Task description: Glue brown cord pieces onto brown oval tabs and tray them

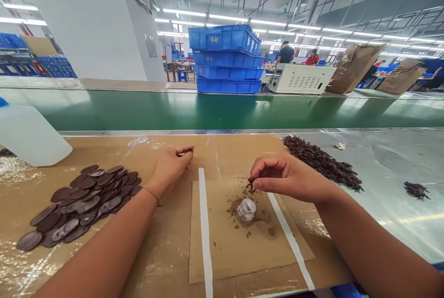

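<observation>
My right hand [282, 175] pinches a small dark brown branched piece [250, 184] between thumb and fingertips. Just below it, a small clear container [246, 210] stands on a cardboard sheet [222, 256] fixed with white tape strips; brown wet-looking spots surround it. To the left, my left hand [173, 164] is closed above the brown work surface, its fingertips pressed around something dark that is mostly hidden. Beside my left forearm lies a heap of flat dark brown oval discs [86, 201]. A long pile of small dark brown pieces [321, 161] spreads beyond my right hand.
A white plastic jug [31, 133] stands at the left edge. A few more brown pieces [416, 190] lie at far right. Behind the table runs a green conveyor belt [149, 110], with stacked blue crates [227, 59] and a white metal box [301, 79] past it. People work in the background.
</observation>
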Motion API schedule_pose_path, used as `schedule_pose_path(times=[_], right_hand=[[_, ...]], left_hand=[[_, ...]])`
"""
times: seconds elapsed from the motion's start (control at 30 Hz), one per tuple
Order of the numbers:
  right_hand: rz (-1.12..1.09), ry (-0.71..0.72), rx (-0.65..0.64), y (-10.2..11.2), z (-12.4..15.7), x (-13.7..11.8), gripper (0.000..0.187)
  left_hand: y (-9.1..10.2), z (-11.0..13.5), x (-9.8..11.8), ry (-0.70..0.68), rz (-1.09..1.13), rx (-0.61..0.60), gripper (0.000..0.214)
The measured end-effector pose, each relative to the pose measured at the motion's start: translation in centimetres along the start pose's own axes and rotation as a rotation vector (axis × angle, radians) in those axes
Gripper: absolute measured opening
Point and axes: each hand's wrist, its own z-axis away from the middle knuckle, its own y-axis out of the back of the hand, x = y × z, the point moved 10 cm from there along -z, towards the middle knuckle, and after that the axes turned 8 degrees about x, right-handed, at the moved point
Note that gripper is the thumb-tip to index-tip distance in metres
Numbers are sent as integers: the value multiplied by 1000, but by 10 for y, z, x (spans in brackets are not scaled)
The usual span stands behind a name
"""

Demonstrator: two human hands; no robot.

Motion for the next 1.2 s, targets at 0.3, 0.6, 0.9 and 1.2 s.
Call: schedule_pose_path(times=[0.3, 0.6, 0.9, 1.2], right_hand=[[396, 13, -49, -13, 6, -4, 25], [442, 58, -83, -22, 6, -6, 22], [446, 25, -40, -13, 7, -5, 14], [468, 15, -80, -17, 7, 2, 16]], left_hand=[[-16, 0, -6, -39, -124, -162, 65], [-17, -2, -8, -73, -219, -176, 69], [-18, 3, -2, -59, -246, -168, 62], [-20, 5, 2, -75, -213, -176, 58]])
